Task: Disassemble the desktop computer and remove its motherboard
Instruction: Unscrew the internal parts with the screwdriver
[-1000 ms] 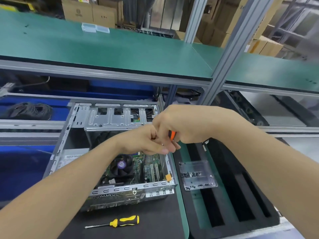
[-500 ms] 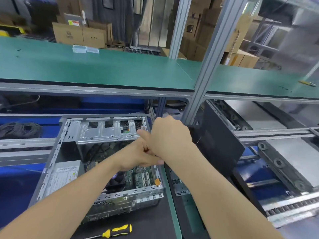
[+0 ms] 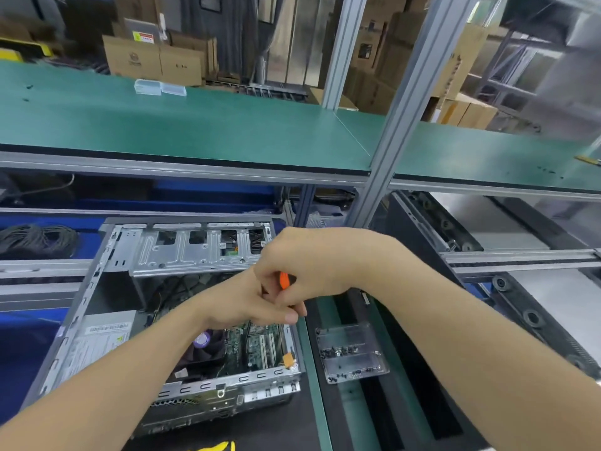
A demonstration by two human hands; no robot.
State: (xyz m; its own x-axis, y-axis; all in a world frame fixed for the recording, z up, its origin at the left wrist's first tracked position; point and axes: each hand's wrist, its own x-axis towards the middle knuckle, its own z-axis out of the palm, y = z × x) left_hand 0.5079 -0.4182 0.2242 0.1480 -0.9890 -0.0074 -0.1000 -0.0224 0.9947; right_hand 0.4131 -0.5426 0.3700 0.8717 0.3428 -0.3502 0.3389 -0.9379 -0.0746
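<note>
An open desktop computer case (image 3: 81, 307) lies on the bench, its green motherboard (image 3: 257, 346) and a black CPU fan (image 3: 205, 349) showing at the near right. A silver drive cage (image 3: 182, 249) spans the far side. Above the case's right edge, my right hand (image 3: 312, 265) grips an orange-handled screwdriver (image 3: 284, 280). Its thin shaft (image 3: 280, 340) runs down to the board's near right corner. My left hand (image 3: 250, 301) sits against the right one, fingers curled round the shaft just under the handle.
A clear plastic tray (image 3: 353, 336) with several small screws lies right of the case on a black mat. A yellow-handled screwdriver (image 3: 214, 446) shows at the bottom edge. A green shelf (image 3: 195, 131) hangs above. A metal post (image 3: 390, 131) stands behind my hands. Conveyor rails (image 3: 520, 255) run at right.
The view has swung back left and down a little. The orange handle shows again between my hands, and the screw tray is back in sight. Both hands stay clasped over the case's right edge.
</note>
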